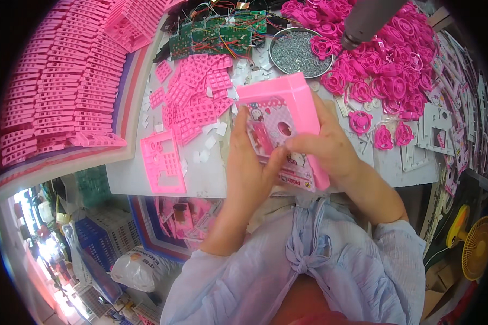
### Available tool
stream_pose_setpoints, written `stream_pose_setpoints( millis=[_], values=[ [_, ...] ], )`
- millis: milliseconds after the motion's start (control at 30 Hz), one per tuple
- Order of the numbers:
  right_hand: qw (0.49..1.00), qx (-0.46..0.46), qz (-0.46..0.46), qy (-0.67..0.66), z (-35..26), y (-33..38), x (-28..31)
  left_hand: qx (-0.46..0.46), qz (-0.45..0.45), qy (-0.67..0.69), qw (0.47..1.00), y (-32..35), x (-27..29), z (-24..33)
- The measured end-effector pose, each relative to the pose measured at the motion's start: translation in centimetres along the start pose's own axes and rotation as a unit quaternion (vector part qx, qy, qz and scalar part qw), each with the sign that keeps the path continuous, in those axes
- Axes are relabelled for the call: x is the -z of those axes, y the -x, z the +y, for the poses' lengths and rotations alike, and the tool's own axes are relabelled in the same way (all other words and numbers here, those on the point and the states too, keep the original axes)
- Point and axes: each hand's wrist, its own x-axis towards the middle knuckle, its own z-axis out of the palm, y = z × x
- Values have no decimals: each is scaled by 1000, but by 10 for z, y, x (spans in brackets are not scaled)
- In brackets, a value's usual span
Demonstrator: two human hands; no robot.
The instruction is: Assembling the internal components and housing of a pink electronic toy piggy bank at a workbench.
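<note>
A pink plastic toy casing (290, 103) with a cartoon sticker on its face is tilted above the white table (211, 181). My left hand (249, 168) grips its lower left edge, thumb up along the side. My right hand (328, 149) holds the right side, with fingers pressing on the sticker face near a round hole (283, 129). Both hands are closed on the casing.
Pink grid pieces (192, 103) and a pink frame (162, 162) lie left of the casing. Stacked pink parts (54, 81) fill the far left. Green circuit boards (217, 35), a metal bowl of screws (299, 52), pink round wheels (385, 76) and a hanging grey tool (363, 19) lie behind.
</note>
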Motion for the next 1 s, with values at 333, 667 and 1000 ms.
stream_pose_setpoints(
  millis=[333, 667, 1000],
  values=[
    [984, -78, -54, 148, -3, 14, 34, 168, 125, 354, 911, -22, 17, -14],
    [994, -49, -16, 96, 9, 33, 27, 78, 142, 376, 912, -31, 26, -6],
    [999, 18, -24, -21, 13, 32, 18, 126, 119, 368, 914, -36, 38, -2]
  ],
)
